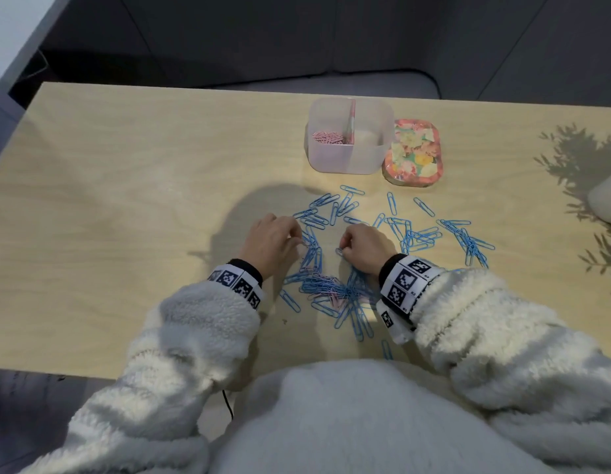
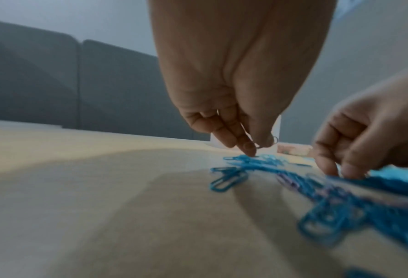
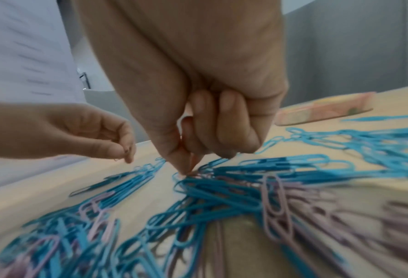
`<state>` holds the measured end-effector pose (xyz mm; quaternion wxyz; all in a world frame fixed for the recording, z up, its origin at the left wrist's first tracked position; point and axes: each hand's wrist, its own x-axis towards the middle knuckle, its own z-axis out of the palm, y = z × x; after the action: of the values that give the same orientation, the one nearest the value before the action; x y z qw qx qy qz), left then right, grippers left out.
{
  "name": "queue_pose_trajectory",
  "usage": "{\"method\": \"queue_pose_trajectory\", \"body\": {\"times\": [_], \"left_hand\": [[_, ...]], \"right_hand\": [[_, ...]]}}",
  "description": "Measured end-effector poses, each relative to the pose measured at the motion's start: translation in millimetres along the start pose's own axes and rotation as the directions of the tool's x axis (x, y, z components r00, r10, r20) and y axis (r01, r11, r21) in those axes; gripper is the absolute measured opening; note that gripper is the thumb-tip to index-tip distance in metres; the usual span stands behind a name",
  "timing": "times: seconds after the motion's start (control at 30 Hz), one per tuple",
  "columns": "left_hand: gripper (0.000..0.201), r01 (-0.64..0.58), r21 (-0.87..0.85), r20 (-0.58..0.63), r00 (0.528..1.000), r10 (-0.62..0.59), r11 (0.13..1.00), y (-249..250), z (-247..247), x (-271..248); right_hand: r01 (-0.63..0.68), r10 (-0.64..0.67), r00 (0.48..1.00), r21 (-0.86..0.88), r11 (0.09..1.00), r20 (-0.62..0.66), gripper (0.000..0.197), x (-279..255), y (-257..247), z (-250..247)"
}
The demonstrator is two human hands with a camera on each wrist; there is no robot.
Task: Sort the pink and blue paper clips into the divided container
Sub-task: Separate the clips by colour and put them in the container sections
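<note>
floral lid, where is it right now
In the head view the floral lid lies flat on the table, touching the right side of the divided container, just beyond the scattered blue paper clips.

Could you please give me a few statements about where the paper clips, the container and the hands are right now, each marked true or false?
1. The translucent plastic divided container holds pink paper clips in its left compartment. True.
2. Its right compartment is full of blue clips. False: no clips show in it.
3. The blue paper clips lie on the light wooden table. True.
4. The floral lid covers the container. False: it lies beside it, on the right.
5. The left hand is inside the container. False: both it and the right hand work at the pile.
</note>
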<state>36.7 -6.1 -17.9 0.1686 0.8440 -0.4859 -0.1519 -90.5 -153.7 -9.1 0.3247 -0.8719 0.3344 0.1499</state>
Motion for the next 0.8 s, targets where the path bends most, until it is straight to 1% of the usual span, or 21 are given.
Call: {"method": "queue_pose_trajectory", "body": {"times": [0.03,0.07,0.1,0.13,0.17,0.2,0.23,0.3,0.37,0.4,0.47,0.5,0.6,0.7,0.73,0.8], "left_hand": [[0.012,0.043,-0.120,-0.021,0.999,-0.046,0.992,-0.5,-3.9,0.2],[0.013,0.096,-0.240,-0.016,0.995,-0.103,0.966,-0.4,-7.4,0.9],[0.016,0.156,-0.337,0.015,0.987,-0.160,0.928,1.3,-10.4,1.6],[0.020,0.225,-0.394,0.071,0.974,-0.215,0.891,3.0,-11.6,2.5],[0.023,0.292,-0.412,0.140,0.956,-0.256,0.863,6.2,-11.0,3.3],[0.025,0.341,-0.387,0.198,0.938,-0.284,0.857,9.7,-9.0,3.6],[0.025,0.356,-0.328,0.222,0.929,-0.295,0.875,13.4,-5.8,3.7],[0.025,0.316,-0.133,0.208,0.936,-0.285,0.939,20.2,2.2,3.4],[0.023,0.263,0.040,0.192,0.945,-0.266,0.964,26.2,9.7,3.1],[0.021,0.254,0.072,0.191,0.946,-0.263,0.965,28.0,12.5,3.4],[0.018,0.255,0.051,0.203,0.944,-0.260,0.965,29.7,15.3,5.3],[0.017,0.257,0.023,0.209,0.944,-0.256,0.966,29.9,15.7,6.1],[0.015,0.255,-0.040,0.215,0.947,-0.241,0.966,27.6,15.6,6.5],[0.006,0.246,-0.087,0.189,0.956,-0.226,0.965,28.4,10.5,5.3],[0.006,0.244,-0.110,0.170,0.960,-0.223,0.964,27.6,8.5,5.0],[0.014,0.242,-0.175,0.143,0.965,-0.219,0.954,22.9,2.9,4.4]], "right_hand": [[-0.005,0.005,1.000,0.022,1.000,-0.015,0.010,0.5,3.8,-2.2],[-0.011,0.012,0.999,0.050,0.999,-0.036,0.009,1.3,7.2,-4.3],[-0.011,0.016,0.998,0.075,0.997,-0.068,0.009,1.5,10.0,-5.8],[-0.015,0.024,0.995,0.087,0.996,-0.100,0.007,1.8,11.9,-6.6],[-0.009,0.019,0.993,0.080,0.997,-0.118,0.007,0.9,12.6,-7.3],[-0.003,0.009,0.993,0.051,0.999,-0.117,0.010,-0.4,12.3,-7.1],[0.007,-0.007,0.994,0.004,1.000,-0.108,0.014,-1.9,11.5,-5.9],[0.031,-0.037,0.996,-0.082,0.996,-0.075,0.016,-3.0,8.3,-2.0],[0.033,-0.036,0.999,-0.088,0.996,-0.027,0.007,-1.1,5.4,0.4],[0.030,-0.029,1.000,-0.066,0.997,0.004,0.010,1.2,5.5,0.6],[0.040,-0.040,0.998,-0.001,0.999,0.049,0.024,5.9,8.2,-2.7],[0.050,-0.053,0.997,0.059,0.997,0.049,0.027,7.7,10.1,-6.2],[0.051,-0.067,0.997,0.277,0.960,0.048,0.028,9.7,17.6,-19.2],[0.036,-0.075,0.994,0.417,0.908,0.076,0.034,9.3,29.7,-29.8],[0.033,-0.081,0.993,0.460,0.887,0.084,0.038,8.4,32.7,-32.5],[0.008,-0.062,0.994,0.525,0.851,0.085,0.040,6.3,36.9,-36.3]]}}
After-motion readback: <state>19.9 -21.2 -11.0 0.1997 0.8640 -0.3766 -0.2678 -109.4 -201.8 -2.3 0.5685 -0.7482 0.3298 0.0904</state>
